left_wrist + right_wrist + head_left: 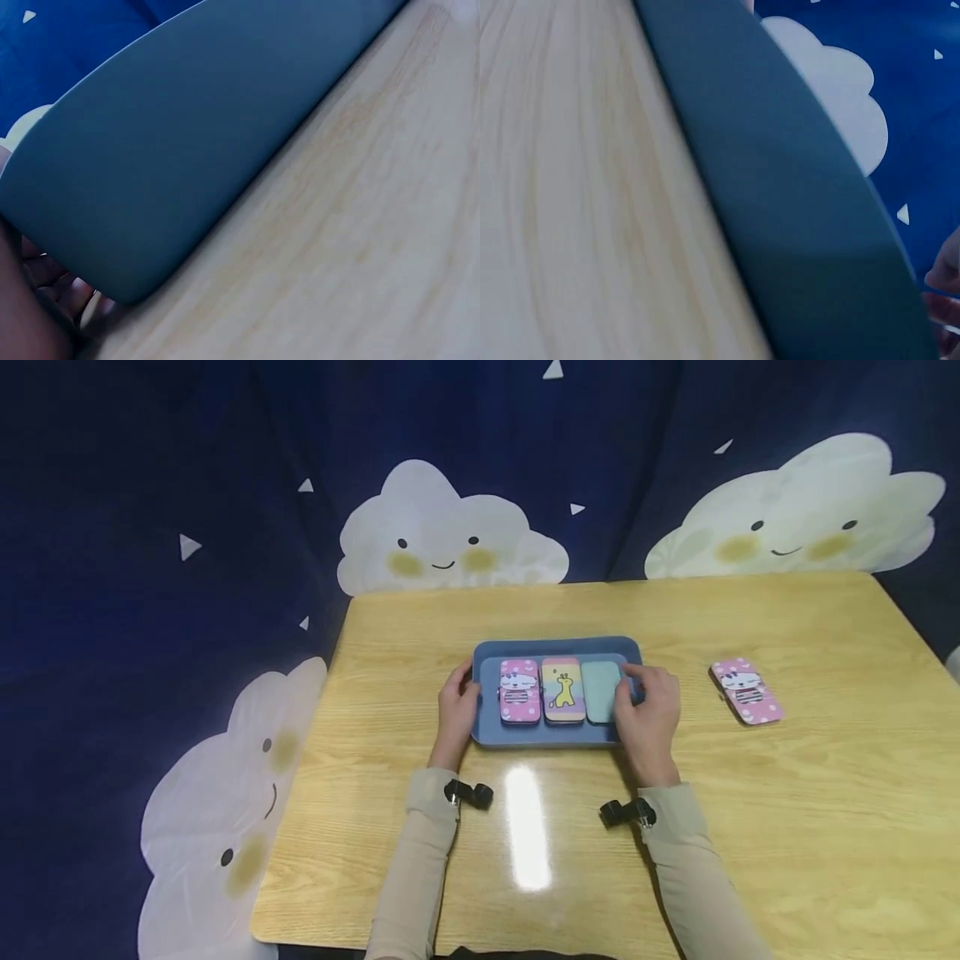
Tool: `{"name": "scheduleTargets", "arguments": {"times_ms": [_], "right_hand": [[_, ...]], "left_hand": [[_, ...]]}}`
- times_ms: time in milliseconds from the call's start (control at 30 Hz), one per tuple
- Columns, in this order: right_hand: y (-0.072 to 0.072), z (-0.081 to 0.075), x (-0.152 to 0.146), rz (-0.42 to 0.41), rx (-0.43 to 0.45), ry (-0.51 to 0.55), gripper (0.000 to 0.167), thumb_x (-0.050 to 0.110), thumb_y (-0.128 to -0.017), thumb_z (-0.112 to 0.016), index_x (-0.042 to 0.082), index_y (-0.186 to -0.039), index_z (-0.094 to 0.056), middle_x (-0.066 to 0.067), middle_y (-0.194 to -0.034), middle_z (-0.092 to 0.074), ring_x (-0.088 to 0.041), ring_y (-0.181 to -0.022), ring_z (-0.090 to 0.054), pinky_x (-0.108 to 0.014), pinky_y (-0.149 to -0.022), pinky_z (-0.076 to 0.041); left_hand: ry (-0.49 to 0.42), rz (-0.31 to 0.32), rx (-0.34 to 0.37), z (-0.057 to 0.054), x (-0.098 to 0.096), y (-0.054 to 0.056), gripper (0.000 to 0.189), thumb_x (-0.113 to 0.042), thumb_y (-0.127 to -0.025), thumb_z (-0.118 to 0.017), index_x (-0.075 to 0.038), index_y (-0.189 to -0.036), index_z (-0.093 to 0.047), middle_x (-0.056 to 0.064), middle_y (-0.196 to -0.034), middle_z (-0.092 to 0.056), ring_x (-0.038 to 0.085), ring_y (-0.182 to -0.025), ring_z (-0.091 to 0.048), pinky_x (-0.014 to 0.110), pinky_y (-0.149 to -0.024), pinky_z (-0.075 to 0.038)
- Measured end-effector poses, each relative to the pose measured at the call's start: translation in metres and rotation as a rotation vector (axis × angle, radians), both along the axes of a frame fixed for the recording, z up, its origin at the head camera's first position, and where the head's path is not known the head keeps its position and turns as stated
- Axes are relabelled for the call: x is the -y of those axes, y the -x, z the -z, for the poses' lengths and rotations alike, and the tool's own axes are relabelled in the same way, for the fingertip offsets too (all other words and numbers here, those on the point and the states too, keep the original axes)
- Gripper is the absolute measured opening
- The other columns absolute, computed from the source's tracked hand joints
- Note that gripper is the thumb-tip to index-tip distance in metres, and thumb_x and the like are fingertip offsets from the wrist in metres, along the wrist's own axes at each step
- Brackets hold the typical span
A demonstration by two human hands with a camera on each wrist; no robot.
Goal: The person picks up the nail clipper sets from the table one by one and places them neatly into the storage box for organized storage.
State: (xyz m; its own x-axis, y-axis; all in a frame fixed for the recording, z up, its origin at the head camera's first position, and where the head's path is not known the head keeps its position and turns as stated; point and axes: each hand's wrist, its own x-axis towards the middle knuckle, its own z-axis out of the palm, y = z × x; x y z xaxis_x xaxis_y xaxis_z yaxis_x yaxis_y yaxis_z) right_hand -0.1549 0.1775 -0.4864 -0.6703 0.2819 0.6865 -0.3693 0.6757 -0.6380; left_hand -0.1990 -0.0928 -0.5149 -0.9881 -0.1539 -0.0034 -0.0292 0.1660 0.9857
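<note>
A blue tray [555,737] lies on the table. Inside it, side by side, are a pink cat-print tin case [519,692], a striped giraffe-print tin case [562,691] and a plain mint-green tin case [601,692]. My left hand [456,708] grips the tray's left end, thumb at the rim and fingers around the outside; some fingers show behind the tray in the left wrist view. Reaching over the tray's right end, my right hand [649,714] pinches the mint-green case at its right edge. The right wrist view shows mostly the tray's outer wall [765,150].
Another pink cat-print case [746,692] lies on the wooden table [825,827], to the right of the tray. A dark blue curtain with clouds [450,535] hangs behind and left of the table.
</note>
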Motion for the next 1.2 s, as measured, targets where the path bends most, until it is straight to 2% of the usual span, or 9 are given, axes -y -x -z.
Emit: {"name": "scheduleTargets", "arguments": {"times_ms": [67, 233, 400, 600, 833, 1100, 1200], "right_hand": [[0.0, 0.002, -0.007, 0.02, -0.032, 0.001, 0.016, -0.006, -0.083, -0.061, -0.008, -0.095, -0.071, -0.023, -0.089, -0.066, -0.041, -0.08, -0.052, -0.045, -0.072, -0.037], [0.002, 0.004, -0.022, 0.068, -0.104, 0.027, 0.015, -0.011, -0.08, -0.06, -0.008, -0.09, -0.071, -0.023, -0.086, -0.066, -0.041, -0.077, -0.052, -0.034, -0.074, -0.037], [0.004, 0.006, -0.034, 0.101, -0.139, 0.058, 0.014, -0.007, -0.081, -0.06, -0.008, -0.088, -0.071, -0.022, -0.083, -0.066, -0.04, -0.075, -0.053, -0.026, -0.076, -0.035], [0.005, 0.013, -0.049, 0.149, -0.198, 0.096, 0.013, -0.007, -0.08, -0.059, -0.008, -0.085, -0.071, -0.023, -0.081, -0.065, -0.041, -0.075, -0.052, -0.022, -0.078, -0.033], [0.006, 0.02, -0.066, 0.202, -0.217, 0.067, 0.012, -0.008, -0.079, -0.058, -0.009, -0.084, -0.069, -0.025, -0.077, -0.062, -0.044, -0.074, -0.051, -0.024, -0.077, -0.032], [0.006, 0.026, -0.086, 0.241, -0.217, 0.019, 0.013, -0.008, -0.08, -0.059, -0.006, -0.084, -0.07, -0.019, -0.078, -0.063, -0.042, -0.076, -0.052, -0.04, -0.075, -0.034], [0.007, 0.029, -0.092, 0.25, -0.215, 0.006, 0.013, -0.008, -0.079, -0.058, -0.006, -0.084, -0.07, -0.019, -0.078, -0.062, -0.043, -0.076, -0.051, -0.041, -0.077, -0.034]], "left_hand": [[-0.005, 0.002, 0.012, 0.0, 0.0, -0.001, 0.05, -0.005, -0.093, -0.051, -0.007, -0.143, -0.052, 0.01, -0.142, -0.054, 0.023, -0.122, -0.053, 0.036, -0.103, -0.044], [-0.006, -0.002, 0.021, -0.001, -0.001, -0.001, 0.05, -0.005, -0.094, -0.051, -0.009, -0.143, -0.052, 0.008, -0.142, -0.054, 0.022, -0.123, -0.053, 0.036, -0.104, -0.044], [-0.012, 0.001, 0.018, 0.0, -0.001, 0.0, 0.049, -0.005, -0.094, -0.051, -0.01, -0.143, -0.052, 0.008, -0.142, -0.054, 0.022, -0.122, -0.053, 0.036, -0.103, -0.045], [-0.016, 0.007, 0.016, 0.0, -0.002, 0.001, 0.05, -0.005, -0.094, -0.05, -0.01, -0.144, -0.051, 0.008, -0.143, -0.053, 0.021, -0.122, -0.053, 0.036, -0.103, -0.045], [-0.014, 0.006, 0.011, 0.0, -0.002, 0.001, 0.051, -0.006, -0.094, -0.05, -0.009, -0.144, -0.051, 0.008, -0.144, -0.052, 0.022, -0.122, -0.054, 0.035, -0.103, -0.045], [-0.004, 0.003, 0.02, 0.001, -0.002, 0.0, 0.051, -0.007, -0.094, -0.05, -0.011, -0.144, -0.051, 0.007, -0.144, -0.052, 0.021, -0.122, -0.054, 0.036, -0.103, -0.045], [-0.002, -0.001, 0.02, 0.002, -0.002, 0.0, 0.051, -0.007, -0.093, -0.05, -0.011, -0.144, -0.051, 0.007, -0.144, -0.053, 0.022, -0.122, -0.054, 0.036, -0.103, -0.045]]}}
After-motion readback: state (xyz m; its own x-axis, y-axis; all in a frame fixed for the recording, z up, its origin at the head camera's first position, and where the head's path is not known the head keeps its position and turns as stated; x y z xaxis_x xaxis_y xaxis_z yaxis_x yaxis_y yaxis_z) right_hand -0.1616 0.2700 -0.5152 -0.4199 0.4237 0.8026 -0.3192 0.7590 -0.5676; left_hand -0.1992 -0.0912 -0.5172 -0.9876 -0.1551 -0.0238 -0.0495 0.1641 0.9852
